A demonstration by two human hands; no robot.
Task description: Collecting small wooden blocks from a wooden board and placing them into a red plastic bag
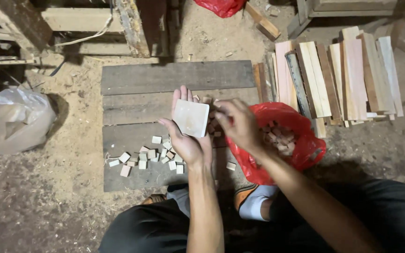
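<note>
We saw the fingers of the left hand (187, 129) spread flat and pointing up, palm open, with a pale square wooden tile (191, 118) resting across the palm and lower fingers. The fingers of the right hand (238, 123) were curled in close to the tile's right edge; the motion blur there kept us from telling whether they pinched anything, though a few small blocks seemed to sit between the two hands.

Below the left hand, a scatter of small pale wooden cubes (148, 157) lay on the dark weathered plank board (174, 77) that rested on the sawdust-strewn dirt floor (33, 201). One more cube lay apart, near the right forearm. Just beside the right hand, an open red plastic bag (301, 140) held many more of the small blocks. Behind the bag, a row of long pale wooden slats (348, 75) lay side by side on the ground. Well to the left sat a crumpled translucent white plastic bag (10, 122). At the top edge another red plastic bag (221, 6) showed partly, near rough timber pieces (137, 26).
</note>
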